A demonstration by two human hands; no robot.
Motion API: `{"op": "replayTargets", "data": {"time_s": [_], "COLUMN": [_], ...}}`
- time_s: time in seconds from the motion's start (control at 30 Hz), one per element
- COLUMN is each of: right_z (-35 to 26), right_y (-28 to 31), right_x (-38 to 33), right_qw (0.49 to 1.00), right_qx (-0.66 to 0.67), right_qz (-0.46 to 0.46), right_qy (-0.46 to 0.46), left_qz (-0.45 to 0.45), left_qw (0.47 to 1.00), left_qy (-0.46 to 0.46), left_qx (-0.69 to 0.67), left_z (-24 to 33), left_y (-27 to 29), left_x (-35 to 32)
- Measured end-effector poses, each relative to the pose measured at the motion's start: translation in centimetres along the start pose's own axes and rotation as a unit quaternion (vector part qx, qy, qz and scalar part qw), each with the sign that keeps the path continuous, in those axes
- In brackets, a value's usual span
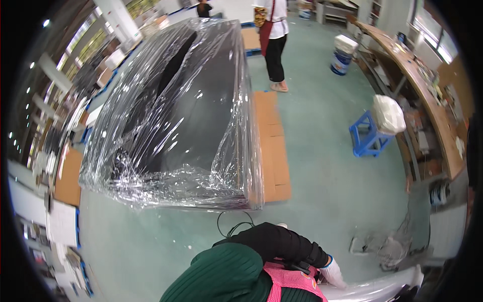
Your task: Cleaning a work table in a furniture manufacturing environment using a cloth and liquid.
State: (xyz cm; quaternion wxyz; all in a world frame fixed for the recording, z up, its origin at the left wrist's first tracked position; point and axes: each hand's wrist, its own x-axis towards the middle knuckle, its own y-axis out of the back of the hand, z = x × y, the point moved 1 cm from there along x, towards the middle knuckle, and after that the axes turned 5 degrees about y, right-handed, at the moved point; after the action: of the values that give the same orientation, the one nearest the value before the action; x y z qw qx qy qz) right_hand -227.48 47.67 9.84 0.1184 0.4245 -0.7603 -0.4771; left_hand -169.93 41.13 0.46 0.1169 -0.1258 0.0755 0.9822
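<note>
My left arm, in a green ribbed sleeve with a black cover over the forearm, bends across my front toward the right. At its end my left hand [332, 273], in a white glove with a blue cuff edge, is closed at the edge of a bundle of clear plastic film [375, 292]; its fingertips are partly hidden. My right hand is out of sight. Ahead of me to the left stands a large dark block-shaped load [204, 110], loosely wrapped in shiny clear film. A pink apron [294, 279] covers my front.
Flat cardboard [271, 151] lies along the load's right side. A black cable [233, 230] loops on the floor near its front edge. A blue stool [371, 135] with a white bag stands right, before a long workbench [402, 63]. A person [275, 45] stands beyond the load.
</note>
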Motion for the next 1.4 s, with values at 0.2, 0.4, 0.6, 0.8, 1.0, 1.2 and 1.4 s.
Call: {"op": "replayTargets", "data": {"time_s": [0.2, 0.4, 0.6, 0.8, 1.0, 1.2, 1.4], "right_z": [-6.5, -16.3, -23.3, -34.0, -35.3, -33.0, -38.0], "right_y": [0.1, -3.7, -8.2, -16.5, -14.1, -9.6, -8.3], "right_x": [15.4, 31.3, 42.0, 43.8, 50.6, 52.6, 46.3], "right_qw": [0.998, 0.984, 0.953, 0.964, 0.970, 0.985, 0.976], "right_qx": [0.021, 0.037, 0.118, -0.078, -0.110, -0.109, -0.131], "right_qz": [-0.057, -0.145, -0.255, -0.169, -0.095, -0.065, 0.038], "right_qy": [0.032, 0.098, 0.113, 0.192, 0.196, 0.120, 0.170], "left_qz": [0.073, 0.184, 0.227, 0.243, 0.210, 0.151, 0.105], "left_qw": [0.990, 0.974, 0.958, 0.941, 0.958, 0.978, 0.986], "left_qy": [0.109, 0.116, 0.142, 0.212, 0.182, 0.127, 0.127], "left_qx": [-0.045, -0.071, -0.105, -0.106, -0.076, -0.071, 0.002], "left_z": [2.2, 6.4, 3.8, 3.7, 2.6, 0.8, -2.7], "left_y": [8.1, 14.0, 16.8, 20.1, 26.5, 34.3, 40.0], "left_x": [1.6, 0.3, 3.4, 1.4, -0.6, -2.6, -4.5]}}
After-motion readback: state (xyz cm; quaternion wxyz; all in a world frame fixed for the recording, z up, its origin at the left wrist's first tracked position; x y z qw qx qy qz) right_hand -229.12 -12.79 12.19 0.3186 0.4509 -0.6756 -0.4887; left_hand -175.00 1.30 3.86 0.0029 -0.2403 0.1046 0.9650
